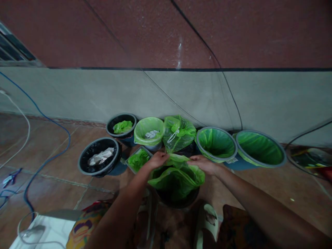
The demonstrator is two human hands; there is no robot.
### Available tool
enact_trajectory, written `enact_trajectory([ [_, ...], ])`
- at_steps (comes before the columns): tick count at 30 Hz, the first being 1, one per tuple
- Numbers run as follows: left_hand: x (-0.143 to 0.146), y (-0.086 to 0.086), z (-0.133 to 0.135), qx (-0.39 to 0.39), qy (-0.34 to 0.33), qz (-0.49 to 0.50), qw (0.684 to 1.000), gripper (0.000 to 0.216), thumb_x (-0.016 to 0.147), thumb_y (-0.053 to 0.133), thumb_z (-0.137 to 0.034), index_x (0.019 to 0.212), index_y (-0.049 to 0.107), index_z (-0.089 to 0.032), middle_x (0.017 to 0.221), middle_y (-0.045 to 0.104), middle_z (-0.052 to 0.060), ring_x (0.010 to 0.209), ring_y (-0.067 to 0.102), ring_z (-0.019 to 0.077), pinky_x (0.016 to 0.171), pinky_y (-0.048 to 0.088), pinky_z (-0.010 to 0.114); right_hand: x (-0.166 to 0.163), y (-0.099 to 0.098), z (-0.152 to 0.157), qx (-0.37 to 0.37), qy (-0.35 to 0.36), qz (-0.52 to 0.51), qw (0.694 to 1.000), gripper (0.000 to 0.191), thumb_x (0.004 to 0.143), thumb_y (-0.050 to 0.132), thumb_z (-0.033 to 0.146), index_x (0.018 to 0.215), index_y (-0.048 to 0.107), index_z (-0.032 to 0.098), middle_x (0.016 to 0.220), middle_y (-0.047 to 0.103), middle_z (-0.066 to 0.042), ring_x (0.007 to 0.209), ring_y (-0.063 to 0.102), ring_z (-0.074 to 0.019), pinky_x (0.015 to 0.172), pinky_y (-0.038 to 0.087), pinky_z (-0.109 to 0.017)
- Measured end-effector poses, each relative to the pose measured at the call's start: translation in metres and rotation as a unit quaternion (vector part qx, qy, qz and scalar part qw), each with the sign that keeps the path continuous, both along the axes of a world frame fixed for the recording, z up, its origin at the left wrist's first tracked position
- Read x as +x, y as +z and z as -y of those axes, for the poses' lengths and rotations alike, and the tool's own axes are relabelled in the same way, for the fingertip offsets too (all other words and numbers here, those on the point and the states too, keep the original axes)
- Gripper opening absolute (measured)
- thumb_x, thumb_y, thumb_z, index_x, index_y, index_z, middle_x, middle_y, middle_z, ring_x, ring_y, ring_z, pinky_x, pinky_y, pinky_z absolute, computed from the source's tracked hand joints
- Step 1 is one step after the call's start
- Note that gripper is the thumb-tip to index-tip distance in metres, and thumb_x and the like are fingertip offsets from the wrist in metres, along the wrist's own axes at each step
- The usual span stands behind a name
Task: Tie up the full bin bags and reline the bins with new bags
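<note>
Here the dark round bin (178, 203) is seen standing between the pale sandals (213, 228), and a translucent green bin liner (176, 181) is spread over its mouth. The liner's far edge is pinched at one end by the left hand (159, 159), fingers folded onto the plastic, and gripped at the other end by the right hand (202, 162). So that edge is drawn crosswise above the bin's far side, its long axis running left to right, and neither hand can be called nearer; the rest of the liner lies below and nearside of both, unheld. How deep it is seated in the bin cannot be told. Just beyond the bin, a knotted green bag (181, 135) is propped; two green-lined bins (245, 165) are set to the bin's right, and a small grey tub (129, 166) is placed to its left.
</note>
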State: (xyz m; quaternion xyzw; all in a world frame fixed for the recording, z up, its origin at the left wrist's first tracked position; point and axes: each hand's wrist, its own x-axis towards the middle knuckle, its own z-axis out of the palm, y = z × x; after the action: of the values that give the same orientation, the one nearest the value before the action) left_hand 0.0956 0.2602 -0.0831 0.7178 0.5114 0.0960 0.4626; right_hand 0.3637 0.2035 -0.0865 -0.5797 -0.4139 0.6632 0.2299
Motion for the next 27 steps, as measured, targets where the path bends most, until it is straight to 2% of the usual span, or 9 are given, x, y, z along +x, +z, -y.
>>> enact_trajectory([
  [4, -0.006, -0.006, 0.002, -0.009, 0.019, 0.021, 1.000, 0.051, 0.092, 0.041, -0.055, 0.065, 0.060, -0.016, 0.059, 0.051, -0.002, 0.060, 0.043, 0.0125, 0.059, 0.033, 0.025, 0.008, -0.008, -0.002, -0.002, -0.016, 0.003, 1.000, 0.040, 0.059, 0.080, 0.048, 0.082, 0.071, 0.017, 0.073, 0.072, -0.002, 0.062, 0.062, -0.0146, 0.065, 0.051, -0.028],
  [8, -0.007, -0.010, 0.003, -0.002, 0.022, 0.008, 1.000, 0.052, 0.095, 0.038, -0.052, 0.062, 0.058, -0.017, 0.057, 0.047, -0.003, 0.060, 0.042, 0.0121, 0.059, 0.033, 0.025, 0.009, -0.018, -0.007, 0.074, -0.041, 0.089, 0.992, 0.028, 0.072, 0.068, 0.045, 0.075, 0.069, 0.017, 0.069, 0.070, -0.004, 0.061, 0.061, -0.0157, 0.061, 0.048, -0.027],
  [12, -0.003, -0.012, 0.004, 0.065, 0.034, -0.047, 0.996, 0.047, 0.096, 0.040, -0.040, 0.062, 0.061, -0.016, 0.057, 0.050, -0.002, 0.059, 0.043, 0.0120, 0.062, 0.033, 0.026, 0.003, -0.031, -0.012, 0.171, -0.020, 0.240, 0.955, 0.019, 0.077, 0.057, 0.032, 0.069, 0.069, 0.019, 0.068, 0.070, -0.003, 0.066, 0.061, -0.0162, 0.063, 0.044, -0.026],
  [16, 0.002, -0.013, 0.005, 0.097, 0.045, -0.082, 0.991, 0.036, 0.094, 0.049, -0.036, 0.073, 0.069, -0.014, 0.066, 0.061, 0.001, 0.064, 0.049, 0.0124, 0.064, 0.034, 0.025, -0.005, -0.044, -0.019, 0.205, -0.005, 0.347, 0.915, 0.019, 0.079, 0.054, 0.025, 0.075, 0.072, 0.021, 0.075, 0.073, -0.002, 0.071, 0.062, -0.0163, 0.064, 0.041, -0.025],
  [19, 0.004, -0.017, 0.001, 0.094, 0.050, -0.090, 0.990, 0.030, 0.092, 0.053, -0.034, 0.078, 0.071, -0.014, 0.072, 0.066, 0.001, 0.067, 0.053, 0.0127, 0.064, 0.035, 0.024, -0.011, -0.049, -0.030, 0.215, -0.031, 0.348, 0.912, 0.022, 0.081, 0.054, 0.028, 0.081, 0.075, 0.021, 0.079, 0.075, -0.003, 0.071, 0.063, -0.0166, 0.064, 0.042, -0.026],
  [22, 0.006, -0.021, -0.008, 0.098, 0.078, -0.124, 0.984, 0.029, 0.093, 0.052, -0.032, 0.083, 0.073, -0.015, 0.078, 0.070, 0.004, 0.072, 0.059, 0.0137, 0.067, 0.038, 0.023, -0.017, -0.056, -0.046, 0.214, -0.068, 0.332, 0.916, 0.024, 0.080, 0.055, 0.031, 0.079, 0.076, 0.020, 0.077, 0.075, -0.004, 0.070, 0.064, -0.0170, 0.063, 0.043, -0.026],
  [27, 0.010, -0.029, -0.025, 0.065, 0.116, -0.214, 0.968, 0.033, 0.095, 0.048, -0.031, 0.092, 0.077, -0.016, 0.093, 0.076, 0.010, 0.085, 0.067, 0.0174, 0.074, 0.044, 0.024, -0.022, -0.073, -0.065, 0.167, -0.095, 0.306, 0.932, 0.022, 0.076, 0.058, 0.032, 0.071, 0.076, 0.019, 0.072, 0.075, -0.004, 0.066, 0.064, -0.0172, 0.058, 0.042, -0.025],
])
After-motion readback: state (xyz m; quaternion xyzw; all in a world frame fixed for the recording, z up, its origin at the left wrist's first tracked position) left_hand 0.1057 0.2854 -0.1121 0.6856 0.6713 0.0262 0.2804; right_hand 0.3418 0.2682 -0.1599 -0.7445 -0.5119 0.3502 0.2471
